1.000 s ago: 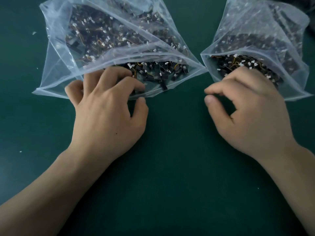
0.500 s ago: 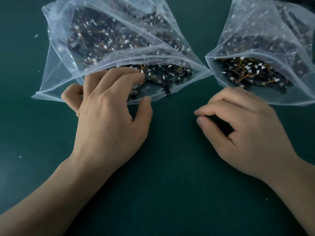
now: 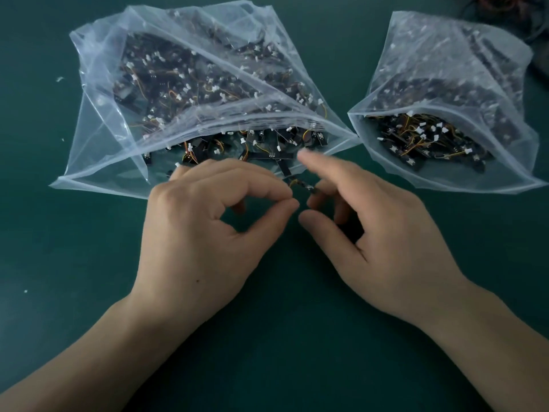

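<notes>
The left hand (image 3: 202, 233) has its grip closed to a pinch. Thumb and forefinger tips meet on the wire end of a small wired component (image 3: 300, 185), a black part with a yellow-orange lead. The component lies just beyond that grip, between the two hands and just outside the mouth of the larger clear zip bag (image 3: 98, 144).

The right hand (image 3: 386, 233) has its grip wide open. Its forefinger (image 3: 315, 159) is stretched out toward the bag mouth and its thumb (image 3: 320, 230) is held well apart below. Its other fingers curl in close to the black end of the component. I cannot tell whether they touch it.

The larger bag lies beyond the left grip, its mouth gaping toward the hands, full of similar black parts with white connectors. A smaller zip bag (image 3: 445, 55) of the same parts lies beyond the right grip and to its right, also open. Both bags rest on the dark green worktop (image 3: 267, 352).
</notes>
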`<state>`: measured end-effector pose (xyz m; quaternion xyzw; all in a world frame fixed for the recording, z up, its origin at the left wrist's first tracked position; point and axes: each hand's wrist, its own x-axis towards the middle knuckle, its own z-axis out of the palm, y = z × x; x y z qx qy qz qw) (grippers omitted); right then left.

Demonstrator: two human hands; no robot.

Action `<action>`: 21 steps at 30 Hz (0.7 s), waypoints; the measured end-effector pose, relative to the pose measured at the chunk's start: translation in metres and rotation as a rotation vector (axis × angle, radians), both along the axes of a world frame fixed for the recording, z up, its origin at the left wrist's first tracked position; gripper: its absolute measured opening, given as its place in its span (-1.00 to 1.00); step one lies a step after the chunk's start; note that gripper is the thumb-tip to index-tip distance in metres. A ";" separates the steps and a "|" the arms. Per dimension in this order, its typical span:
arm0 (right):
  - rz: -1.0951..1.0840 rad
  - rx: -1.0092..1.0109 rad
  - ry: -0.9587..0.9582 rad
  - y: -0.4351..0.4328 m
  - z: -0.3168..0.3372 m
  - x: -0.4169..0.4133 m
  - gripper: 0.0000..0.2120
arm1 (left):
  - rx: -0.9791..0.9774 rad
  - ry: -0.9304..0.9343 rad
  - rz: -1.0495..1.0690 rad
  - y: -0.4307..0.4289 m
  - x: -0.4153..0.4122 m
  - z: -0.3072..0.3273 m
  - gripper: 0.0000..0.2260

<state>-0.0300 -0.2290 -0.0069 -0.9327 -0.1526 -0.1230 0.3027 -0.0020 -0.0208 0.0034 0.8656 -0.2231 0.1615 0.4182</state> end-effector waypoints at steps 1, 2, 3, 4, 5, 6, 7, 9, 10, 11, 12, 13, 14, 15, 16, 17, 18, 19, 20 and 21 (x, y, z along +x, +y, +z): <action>0.014 0.035 -0.023 0.001 0.000 0.002 -0.64 | 0.005 0.000 -0.009 -0.001 0.000 0.000 -0.96; 0.023 0.064 -0.047 0.001 -0.001 0.002 -0.74 | 0.010 -0.003 -0.009 -0.001 0.000 0.000 -0.95; 0.025 0.080 -0.066 0.001 -0.001 0.002 -0.80 | 0.009 -0.007 -0.007 -0.001 0.000 0.000 -0.93; 0.021 0.090 -0.082 0.002 -0.001 0.001 -0.84 | 0.005 -0.008 -0.010 -0.001 0.000 0.000 -0.92; 0.016 0.101 -0.090 0.004 0.000 0.000 -0.86 | 0.000 -0.006 -0.019 -0.001 0.001 0.000 -0.91; 0.012 0.122 -0.088 0.005 0.001 -0.002 -0.88 | -0.005 0.000 -0.032 0.000 0.001 0.000 -0.90; 0.012 0.153 -0.076 0.006 0.002 -0.003 -0.90 | -0.010 0.010 -0.047 0.000 0.001 0.001 -0.89; 0.021 0.211 -0.044 0.008 0.005 -0.005 -0.94 | -0.030 0.043 -0.076 0.000 0.001 0.000 -0.84; 0.028 0.233 -0.029 0.009 0.006 -0.005 -0.94 | -0.037 0.057 -0.091 0.000 0.002 0.000 -0.83; 0.036 0.254 -0.016 0.009 0.006 -0.004 -0.95 | -0.035 0.066 -0.109 0.000 0.002 0.000 -0.84; 0.042 0.279 -0.004 0.009 0.006 -0.004 -0.96 | -0.024 0.072 -0.130 0.000 0.003 0.000 -0.88; 0.044 0.311 0.012 0.009 0.007 -0.003 -0.97 | -0.011 0.077 -0.144 0.000 0.004 0.000 -0.92; 0.044 0.346 0.034 0.008 0.007 -0.002 -0.97 | -0.002 0.079 -0.147 0.000 0.005 0.000 -0.94; 0.045 0.376 0.056 0.008 0.007 -0.002 -0.97 | 0.002 0.076 -0.143 0.000 0.005 0.000 -0.96; 0.046 0.398 0.076 0.007 0.007 -0.001 -0.95 | 0.001 0.070 -0.135 -0.001 0.004 0.000 -0.96; 0.046 0.415 0.098 0.007 0.007 -0.001 -0.92 | -0.004 0.065 -0.128 -0.001 0.004 0.000 -0.96; 0.044 0.425 0.121 0.007 0.007 0.001 -0.89 | -0.012 0.061 -0.122 -0.001 0.004 0.000 -0.96; 0.041 0.426 0.135 0.007 0.006 0.002 -0.88 | -0.019 0.058 -0.115 -0.001 0.004 0.000 -0.96; 0.039 0.416 0.136 0.007 0.006 0.003 -0.87 | -0.020 0.056 -0.110 -0.001 0.004 0.000 -0.96; 0.040 0.401 0.128 0.007 0.005 0.004 -0.88 | -0.016 0.057 -0.108 -0.001 0.004 0.000 -0.96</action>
